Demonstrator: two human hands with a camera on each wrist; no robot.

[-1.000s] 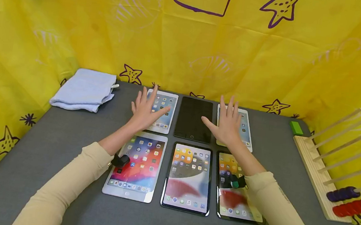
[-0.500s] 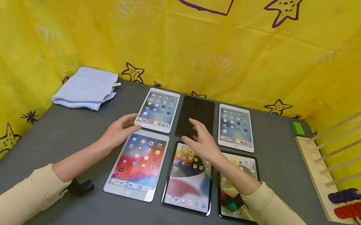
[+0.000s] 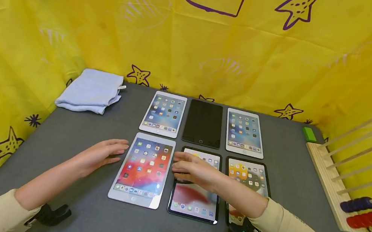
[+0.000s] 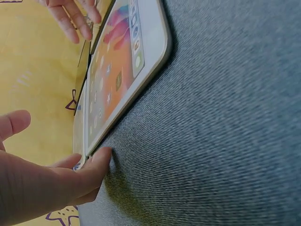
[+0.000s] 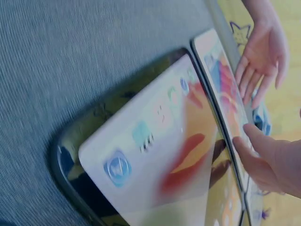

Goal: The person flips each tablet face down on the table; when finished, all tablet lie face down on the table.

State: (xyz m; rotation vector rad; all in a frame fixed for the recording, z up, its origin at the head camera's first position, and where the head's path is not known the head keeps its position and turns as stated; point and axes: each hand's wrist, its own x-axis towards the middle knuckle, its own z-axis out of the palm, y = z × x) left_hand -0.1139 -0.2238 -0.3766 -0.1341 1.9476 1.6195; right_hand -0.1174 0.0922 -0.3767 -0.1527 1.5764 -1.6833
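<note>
Head view: my left grip (image 3: pixel 105 154) and right grip (image 3: pixel 197 170), fingers relaxed, holding nothing, flank the white-framed tablet (image 3: pixel 143 170), front left on the desk (image 3: pixel 93 216); its writing is too small to read. Left wrist: fingertips (image 4: pixel 104 153) near its edge, contact uncertain. Right wrist: the black-framed tablet (image 5: pixel 174 141) shows a blue icon (image 5: pixel 117 168), its white mark blurred.

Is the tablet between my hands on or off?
On: the tablet has a lit screen with rows of app icons over a coloured background.
</note>
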